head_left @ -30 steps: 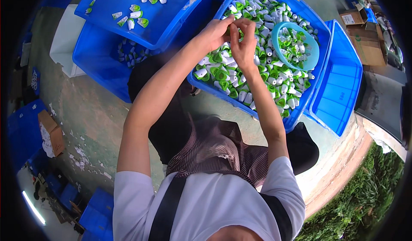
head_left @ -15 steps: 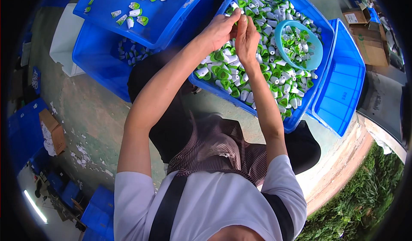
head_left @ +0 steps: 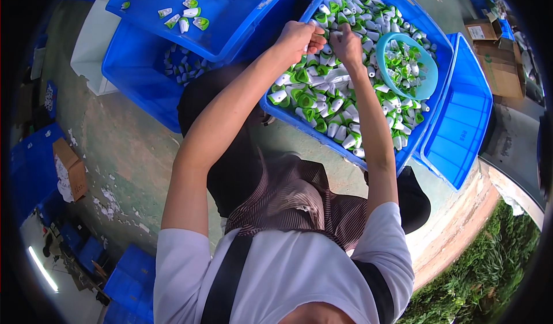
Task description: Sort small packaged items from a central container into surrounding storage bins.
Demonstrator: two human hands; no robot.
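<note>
A large blue bin (head_left: 436,76) holds a heap of small white-and-green plastic pieces (head_left: 316,102), each a tapered white body with a green part. Over the bin's left edge, my left hand (head_left: 300,38) is closed with curled fingers; a bit of white shows by them, too small to name. Just to its right, my right hand (head_left: 348,47) reaches down to the heap, fingers pinched together. What its fingertips hold, if anything, is hidden. The two hands are apart. A light-blue round bowl (head_left: 433,82) with smaller green-and-clear pieces rests on the heap, right of my right hand.
At the upper left, a blue tray (head_left: 230,36) with a few scattered pieces lies across another blue bin (head_left: 135,87) with more pieces inside. A blue crate (head_left: 461,116) stands against the large bin's right side. Cardboard boxes (head_left: 498,64) are at the far right.
My hands were together over the heap and have separated. The right hand has moved right and down to the pieces; the left has drawn slightly left, its fingers curling. The view has shifted slightly.
</note>
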